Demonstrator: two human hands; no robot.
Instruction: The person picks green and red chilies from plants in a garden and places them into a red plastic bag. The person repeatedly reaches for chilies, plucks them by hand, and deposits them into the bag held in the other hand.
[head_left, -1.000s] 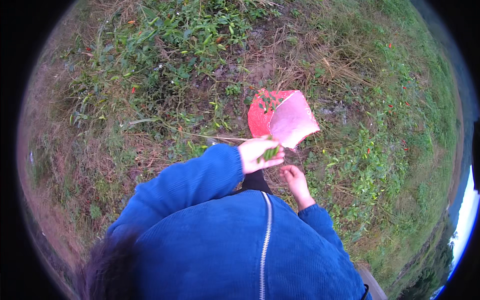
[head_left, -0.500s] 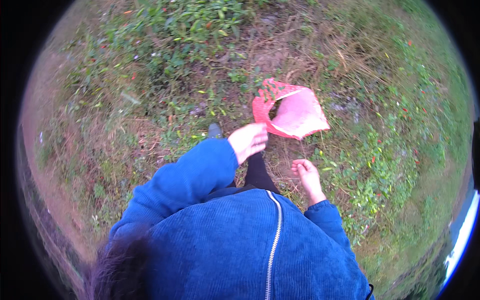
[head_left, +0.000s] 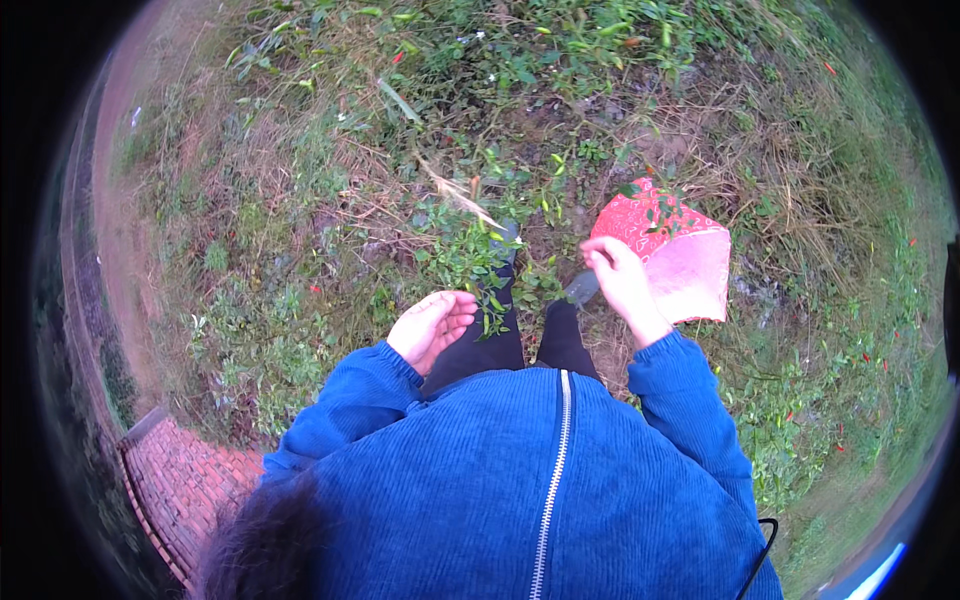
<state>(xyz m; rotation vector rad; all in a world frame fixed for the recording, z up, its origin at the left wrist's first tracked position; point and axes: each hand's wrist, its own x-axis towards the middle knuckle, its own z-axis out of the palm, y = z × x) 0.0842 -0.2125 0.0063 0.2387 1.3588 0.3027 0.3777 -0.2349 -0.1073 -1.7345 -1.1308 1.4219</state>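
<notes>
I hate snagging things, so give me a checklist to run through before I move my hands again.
1. Left hand near the leafy plant: ok.
2. Right hand off the red bag: cannot tell; they overlap in view.
3. Bag open: ok, pink inside showing.
4. Bag's contents: cannot tell from this angle.
5. Shoes clear of the bag: ok, both left of it.

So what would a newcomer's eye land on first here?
Probably the red-and-pink bag, bright against the greenery right of centre, partly overlapped by the right hand. Next comes the blue corduroy jacket with its pale zip, filling the lower middle. The reddish brick paving also stands out at lower left.
</notes>
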